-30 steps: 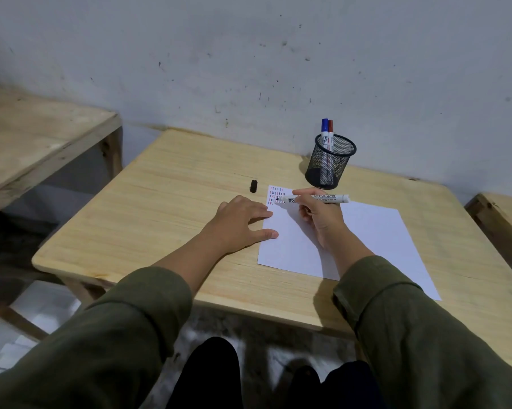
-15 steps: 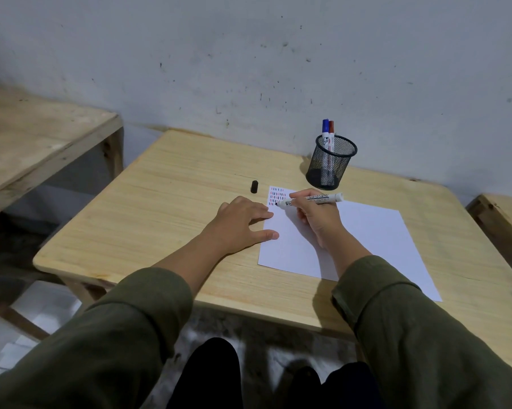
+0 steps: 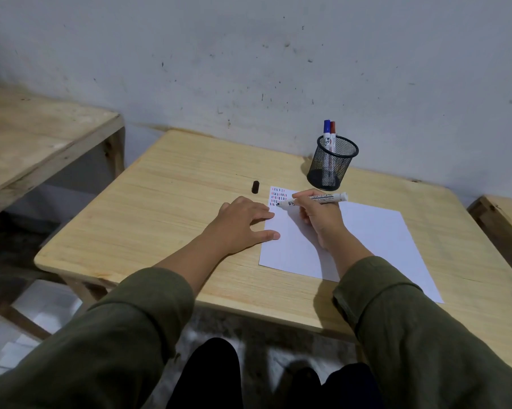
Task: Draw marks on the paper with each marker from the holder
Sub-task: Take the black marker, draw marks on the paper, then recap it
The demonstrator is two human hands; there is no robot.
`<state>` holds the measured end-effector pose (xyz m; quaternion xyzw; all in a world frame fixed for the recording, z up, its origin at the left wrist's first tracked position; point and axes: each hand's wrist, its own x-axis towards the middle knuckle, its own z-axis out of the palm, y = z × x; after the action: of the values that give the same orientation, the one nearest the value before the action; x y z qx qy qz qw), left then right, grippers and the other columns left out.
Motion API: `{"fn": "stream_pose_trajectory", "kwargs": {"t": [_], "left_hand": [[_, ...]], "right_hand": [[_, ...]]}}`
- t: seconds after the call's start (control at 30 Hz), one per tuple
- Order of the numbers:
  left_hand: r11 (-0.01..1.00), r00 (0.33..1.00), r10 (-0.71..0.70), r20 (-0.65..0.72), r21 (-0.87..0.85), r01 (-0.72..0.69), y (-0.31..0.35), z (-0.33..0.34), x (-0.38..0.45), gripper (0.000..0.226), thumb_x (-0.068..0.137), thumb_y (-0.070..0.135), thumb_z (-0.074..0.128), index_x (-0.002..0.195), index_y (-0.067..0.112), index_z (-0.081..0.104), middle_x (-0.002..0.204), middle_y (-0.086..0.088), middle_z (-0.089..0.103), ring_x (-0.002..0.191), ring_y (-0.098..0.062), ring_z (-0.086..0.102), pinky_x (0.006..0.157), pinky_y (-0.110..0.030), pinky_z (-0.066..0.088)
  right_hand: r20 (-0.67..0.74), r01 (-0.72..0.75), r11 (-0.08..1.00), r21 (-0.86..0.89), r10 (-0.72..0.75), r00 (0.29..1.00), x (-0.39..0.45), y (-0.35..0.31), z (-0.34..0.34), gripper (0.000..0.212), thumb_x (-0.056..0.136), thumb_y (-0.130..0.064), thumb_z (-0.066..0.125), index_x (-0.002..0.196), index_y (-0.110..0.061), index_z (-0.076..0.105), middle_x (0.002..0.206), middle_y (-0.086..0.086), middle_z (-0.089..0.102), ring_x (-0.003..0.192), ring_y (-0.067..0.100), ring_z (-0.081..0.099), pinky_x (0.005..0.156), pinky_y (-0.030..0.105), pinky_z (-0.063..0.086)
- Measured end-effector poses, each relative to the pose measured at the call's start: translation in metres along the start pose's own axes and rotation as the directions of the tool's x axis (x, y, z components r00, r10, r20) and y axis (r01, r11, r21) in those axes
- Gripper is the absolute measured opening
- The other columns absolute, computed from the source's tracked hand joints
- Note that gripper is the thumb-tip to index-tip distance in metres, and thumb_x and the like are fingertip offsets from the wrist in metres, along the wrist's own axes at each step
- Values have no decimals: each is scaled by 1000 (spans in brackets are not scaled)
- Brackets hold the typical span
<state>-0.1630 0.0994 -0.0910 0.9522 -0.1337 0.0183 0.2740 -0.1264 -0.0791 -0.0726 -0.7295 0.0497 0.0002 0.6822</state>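
Right hand (image 3: 319,219) grips a white-barrelled marker with black print (image 3: 313,199), fingers wrapped around the barrel's middle. Marker lies nearly level, tip pointing left and touching down at the far-left corner of the white sheet of paper (image 3: 367,234), barrel end sticking out to the right past the knuckles.

Left hand (image 3: 240,222) holds nothing: palm down, fingers spread flat on the light wooden table (image 3: 160,208), with fingertips and thumb overlapping the paper's left edge and pinning it.

Paper's far-left corner carries a small block of short marks (image 3: 278,194) in rows, red, blue and dark. Marker tip sits at the lower edge of that block. Rest of the sheet is blank; its near-right corner runs out to the table's front edge.

Small black marker cap (image 3: 255,186) stands on the table just left of the paper's far corner, apart from both hands.

Black wire-mesh cylindrical pen holder (image 3: 333,163) stands upright just beyond the paper, near the wall side of the table. Two capped markers inside, leaning together: blue-capped marker (image 3: 326,131) on the left, red-capped marker (image 3: 333,134) beside it, touching.

Both forearms come in from the near edge in olive-green sleeves (image 3: 131,335). Second wooden table surface (image 3: 36,143) stands to the left, separate from the work table. Grey scuffed wall (image 3: 249,54) behind.
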Motion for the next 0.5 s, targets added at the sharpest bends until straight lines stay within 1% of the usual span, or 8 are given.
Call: {"fn": "stream_pose_trajectory", "kwargs": {"t": [0.1,0.17,0.27,0.3,0.33,0.37,0.4,0.5], "left_hand": [[1000,1000,5,10,17,-5,-1,0,0,58,76,59,60,127,31,55,140,14,48,131,-10,31,108,-37,24],[1000,1000,11,-16,-16,-11,-1,0,1,55,76,55,62,124,29,58,137,11,51,128,-10,36,108,-33,27],[983,973,-29,-230,-186,-14,-5,-1,8,42,80,38,66,119,22,61,128,3,55,108,-6,52,94,-3,31],[980,953,-53,-298,-200,-9,-8,-2,13,39,82,31,65,120,21,59,128,-1,54,106,-8,54,93,-4,34],[981,940,-72,-333,-193,7,-10,-4,18,39,84,25,63,122,21,57,129,-3,53,111,-14,54,98,-14,38],[983,938,-93,-335,-180,34,-10,-5,23,40,86,21,60,126,21,55,132,-5,52,118,-20,51,102,-26,39],[984,943,-113,-312,-168,62,-10,-7,29,42,87,18,58,129,22,53,135,-5,50,124,-23,47,106,-32,37],[986,965,-109,-238,-151,74,-5,-12,42,42,90,9,52,131,20,53,133,-5,52,125,-21,46,99,-23,34]], "right_hand": [[-22,-8,991,134,11,1000,0,-2,0,16,83,-1,59,73,-12,64,47,-4,48,43,4,43,46,14,35],[-25,-13,986,164,17,1000,-2,-3,0,17,83,-1,59,73,-12,65,50,-1,48,44,4,44,46,13,36],[-15,-28,974,224,32,999,-3,-5,0,18,83,2,58,74,-11,65,46,-4,48,43,3,43,43,12,35],[-13,-41,970,242,45,999,-3,-5,0,18,83,2,58,74,-11,65,45,-5,47,43,3,43,43,11,35],[-12,-54,967,250,59,998,-4,-6,0,18,83,2,58,74,-11,65,46,-4,47,43,4,43,43,11,35],[-9,-63,966,250,68,998,-4,-6,0,18,84,2,58,75,-12,66,48,-3,47,44,4,43,43,11,35],[-4,-68,966,250,72,997,-4,-7,-1,18,84,2,58,75,-12,66,50,-2,47,45,4,43,43,11,35],[11,-77,962,262,77,997,-6,-8,-2,18,85,2,57,78,-11,66,55,2,45,44,4,42,42,11,35]]}}
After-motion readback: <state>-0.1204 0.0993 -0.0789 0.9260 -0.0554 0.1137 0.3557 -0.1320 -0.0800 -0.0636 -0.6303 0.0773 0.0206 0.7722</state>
